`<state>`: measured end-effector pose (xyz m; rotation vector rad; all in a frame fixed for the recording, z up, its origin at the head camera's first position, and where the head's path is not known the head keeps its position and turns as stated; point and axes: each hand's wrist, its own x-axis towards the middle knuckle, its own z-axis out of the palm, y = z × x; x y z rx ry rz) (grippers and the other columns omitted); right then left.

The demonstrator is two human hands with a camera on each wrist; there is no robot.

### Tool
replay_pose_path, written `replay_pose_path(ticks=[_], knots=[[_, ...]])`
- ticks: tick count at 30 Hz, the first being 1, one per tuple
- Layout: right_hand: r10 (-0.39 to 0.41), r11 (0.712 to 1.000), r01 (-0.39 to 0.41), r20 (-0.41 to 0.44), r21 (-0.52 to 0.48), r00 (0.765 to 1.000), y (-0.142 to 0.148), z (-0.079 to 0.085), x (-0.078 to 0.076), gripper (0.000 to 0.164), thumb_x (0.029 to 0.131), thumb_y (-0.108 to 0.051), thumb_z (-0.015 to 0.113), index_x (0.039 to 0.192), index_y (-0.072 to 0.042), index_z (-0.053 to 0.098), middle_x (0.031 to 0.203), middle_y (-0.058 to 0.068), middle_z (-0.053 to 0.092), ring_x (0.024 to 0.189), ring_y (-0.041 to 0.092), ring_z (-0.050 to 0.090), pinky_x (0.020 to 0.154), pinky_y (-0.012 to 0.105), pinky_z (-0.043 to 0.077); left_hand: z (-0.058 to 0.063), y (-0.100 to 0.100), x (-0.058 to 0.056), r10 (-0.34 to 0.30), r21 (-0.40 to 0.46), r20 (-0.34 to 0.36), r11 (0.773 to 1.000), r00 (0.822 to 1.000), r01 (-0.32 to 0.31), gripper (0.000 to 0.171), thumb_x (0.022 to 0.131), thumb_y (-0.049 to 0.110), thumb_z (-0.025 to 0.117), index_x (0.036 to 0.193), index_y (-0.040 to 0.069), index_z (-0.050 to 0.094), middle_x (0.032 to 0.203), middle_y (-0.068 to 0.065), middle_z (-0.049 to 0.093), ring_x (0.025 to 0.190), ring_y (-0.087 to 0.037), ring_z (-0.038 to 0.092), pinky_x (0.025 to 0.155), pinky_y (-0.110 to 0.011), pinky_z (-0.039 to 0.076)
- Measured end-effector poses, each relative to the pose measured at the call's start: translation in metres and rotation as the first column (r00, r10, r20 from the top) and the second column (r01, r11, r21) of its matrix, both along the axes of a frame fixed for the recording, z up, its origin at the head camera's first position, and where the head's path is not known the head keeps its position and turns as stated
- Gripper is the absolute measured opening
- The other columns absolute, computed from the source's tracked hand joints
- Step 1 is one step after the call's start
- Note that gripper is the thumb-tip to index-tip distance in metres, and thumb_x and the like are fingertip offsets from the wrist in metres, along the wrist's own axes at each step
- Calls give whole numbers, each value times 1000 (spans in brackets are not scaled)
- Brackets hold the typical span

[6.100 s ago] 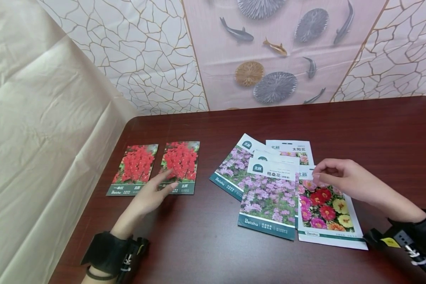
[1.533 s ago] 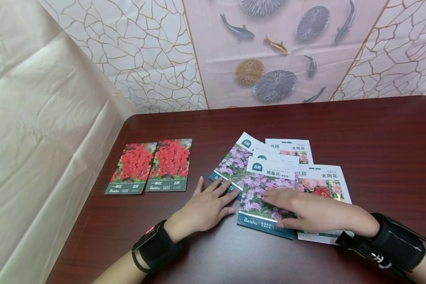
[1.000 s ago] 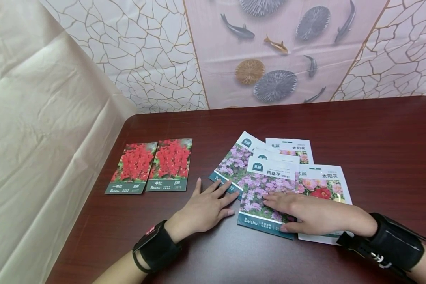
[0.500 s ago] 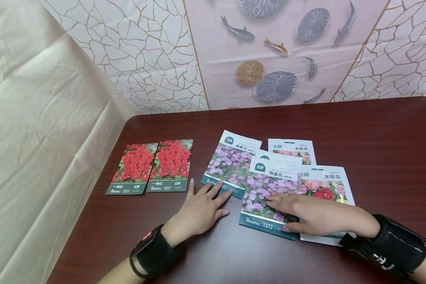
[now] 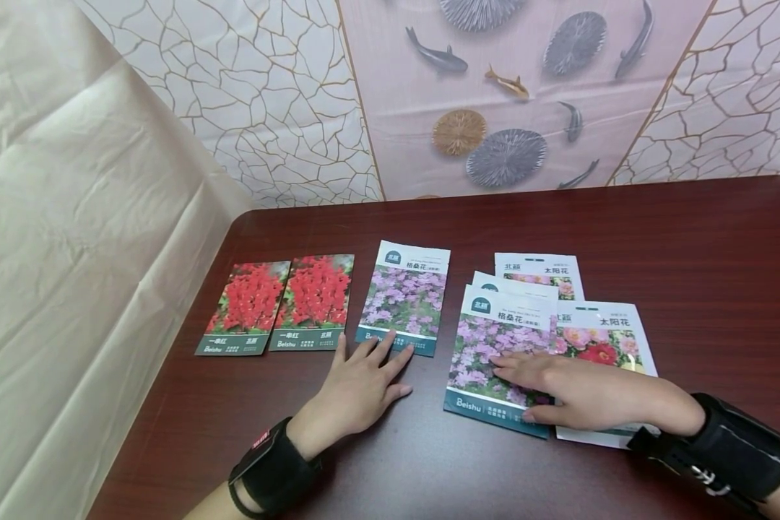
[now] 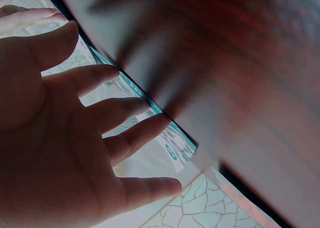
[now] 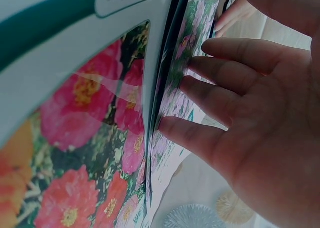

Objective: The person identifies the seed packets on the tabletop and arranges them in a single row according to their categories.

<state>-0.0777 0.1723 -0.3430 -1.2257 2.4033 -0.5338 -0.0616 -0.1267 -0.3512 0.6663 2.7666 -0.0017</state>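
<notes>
The left hand [image 5: 354,393], fingers spread wide, touches a purple packet [image 5: 405,296] toward the desk's [image 5: 390,477] far edge; the right hand [image 5: 588,393] (fingers extended) rests on the front packet [image 5: 473,347], farther from that edge.

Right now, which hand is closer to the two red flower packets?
Left. The left hand is just beside the red packets, touching the lone purple packet; the right hand is farther right, resting on the front purple packet.

Cream cloth [image 5: 91,245]: left side, creased
Patterned backdrop [image 5: 396,115]: top, fish on pink
Tabletop [image 5: 715,282]: reddish-brown, middle to bottom
</notes>
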Motion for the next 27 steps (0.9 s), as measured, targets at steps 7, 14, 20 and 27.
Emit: replay_pose_path(ticks=[7,14,20,27], knots=[[18,1000,-19,-24,-15,1000,4,-2,-1,52,91,-36,56,133,-6,48,136,9,45,125,32,39,92,49,39,0,0,1,24,-13,7,1000,1000,-24,54,95,49,37,143,28,30,150,-5,21,133,-27,25,102,-62,10],[7,1000,-7,-13,-8,1000,7,-2,-2,53,90,-37,56,133,-7,47,136,10,45,125,32,39,92,50,39,2,-2,3,51,-18,7,999,999,-51,54,95,48,38,143,27,30,149,-5,21,133,-27,25,102,-61,11],[9,1000,-9,-20,-8,1000,8,-2,-1,53,91,-37,55,133,-6,47,136,10,44,125,32,39,92,48,40,2,-3,3,71,-25,8,997,997,-71,55,94,48,38,144,27,29,149,-7,21,133,-28,25,103,-60,12],[13,1000,-13,-25,-13,1000,9,-3,-2,52,91,-37,55,132,-6,48,136,10,45,125,32,39,91,47,41,1,-3,3,73,-39,9,997,997,-72,56,94,49,37,144,27,27,150,-8,21,133,-29,25,103,-59,12]])
